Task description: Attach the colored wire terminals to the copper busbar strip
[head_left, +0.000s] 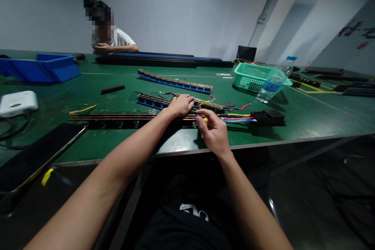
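My left hand point(183, 105) reaches across a long black strip with copper bars point(131, 117), its palm down and its fingers bent over a shorter blue-and-black strip point(150, 100). What its fingertips grip is hidden. Close by on the right, my right hand point(215, 131) pinches a small yellow object point(205, 120) above the long strip; its full shape is covered by the fingers. Yellow, red and blue wires point(238, 118) run from the long strip's right end into a black connector block point(268, 117). Beyond my hands lies another blue strip with metal bars point(175, 82).
On the green table point(117, 144) are a blue bin point(57, 69), a white device point(18, 102) and a dark flat panel point(38, 156) on the left. A green basket point(253, 76) and a tilted water bottle point(272, 86) stand right. A person point(117, 41) leans behind long black rails point(164, 60).
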The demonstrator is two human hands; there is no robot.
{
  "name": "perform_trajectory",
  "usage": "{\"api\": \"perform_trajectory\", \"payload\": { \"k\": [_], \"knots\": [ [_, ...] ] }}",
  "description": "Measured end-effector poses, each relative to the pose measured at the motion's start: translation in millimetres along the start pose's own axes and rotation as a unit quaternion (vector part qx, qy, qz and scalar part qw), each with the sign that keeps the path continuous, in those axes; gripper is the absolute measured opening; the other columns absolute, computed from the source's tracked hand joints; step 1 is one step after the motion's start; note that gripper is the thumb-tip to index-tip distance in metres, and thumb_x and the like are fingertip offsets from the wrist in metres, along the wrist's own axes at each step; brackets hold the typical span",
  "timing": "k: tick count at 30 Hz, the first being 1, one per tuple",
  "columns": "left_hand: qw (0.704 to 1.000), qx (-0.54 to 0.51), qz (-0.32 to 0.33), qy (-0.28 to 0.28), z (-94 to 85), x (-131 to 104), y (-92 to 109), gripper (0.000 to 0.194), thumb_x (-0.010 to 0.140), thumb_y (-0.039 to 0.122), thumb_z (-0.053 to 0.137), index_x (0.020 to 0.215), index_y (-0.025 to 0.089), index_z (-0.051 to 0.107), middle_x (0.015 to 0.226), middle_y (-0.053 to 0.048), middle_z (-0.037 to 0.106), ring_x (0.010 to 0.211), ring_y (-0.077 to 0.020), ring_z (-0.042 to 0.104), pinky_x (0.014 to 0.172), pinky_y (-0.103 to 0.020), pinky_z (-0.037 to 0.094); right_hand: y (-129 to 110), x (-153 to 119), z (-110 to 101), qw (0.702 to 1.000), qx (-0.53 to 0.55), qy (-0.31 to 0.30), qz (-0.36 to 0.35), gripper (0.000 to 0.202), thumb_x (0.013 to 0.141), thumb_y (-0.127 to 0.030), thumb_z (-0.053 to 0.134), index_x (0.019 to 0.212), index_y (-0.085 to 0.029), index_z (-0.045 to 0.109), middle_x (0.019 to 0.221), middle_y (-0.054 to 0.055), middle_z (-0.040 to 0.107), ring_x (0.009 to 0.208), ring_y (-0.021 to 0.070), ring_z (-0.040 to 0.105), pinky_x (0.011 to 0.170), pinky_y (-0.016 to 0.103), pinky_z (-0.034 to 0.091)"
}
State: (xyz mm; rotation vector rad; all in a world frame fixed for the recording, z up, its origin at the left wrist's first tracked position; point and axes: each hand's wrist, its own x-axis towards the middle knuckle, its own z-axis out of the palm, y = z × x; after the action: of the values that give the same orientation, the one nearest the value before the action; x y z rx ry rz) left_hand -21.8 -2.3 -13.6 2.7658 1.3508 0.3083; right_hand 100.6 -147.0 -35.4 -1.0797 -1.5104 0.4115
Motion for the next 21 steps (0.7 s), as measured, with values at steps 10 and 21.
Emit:
{"api": "perform_trajectory", "payload": {
  "k": [10,21],
  "knots": [
    [1.0,-0.017,-0.004,0.009,-1.8,-1.5,1.3,0.041,0.104,0.032,0.034,0.137,0.019,0.055,0.144,-0.012,0.054,0.131,-0.0278,0.048,0.103,-0.045,0.042,2.6,-6.7,-66.4,0.946,0.118,0.301,-0.027,0.036,0.089,-0.045,0.064,0.116,-0.022,0.063,0.078,-0.002,0.062,0.04,0.0029,0.036,0.037,0.02,0.027],
    [1.0,-0.017,-0.001,0.01,-2.4,-1.1,0.8,0.041,0.104,0.034,0.033,0.135,0.02,0.058,0.144,-0.012,0.054,0.131,-0.0281,0.048,0.104,-0.046,0.042,26.5,-0.3,-77.2,0.945,0.081,0.317,-0.009,0.038,0.086,-0.047,0.068,0.111,-0.019,0.062,0.078,-0.001,0.064,0.039,0.0027,0.041,0.035,0.019,0.029]
  ]
}}
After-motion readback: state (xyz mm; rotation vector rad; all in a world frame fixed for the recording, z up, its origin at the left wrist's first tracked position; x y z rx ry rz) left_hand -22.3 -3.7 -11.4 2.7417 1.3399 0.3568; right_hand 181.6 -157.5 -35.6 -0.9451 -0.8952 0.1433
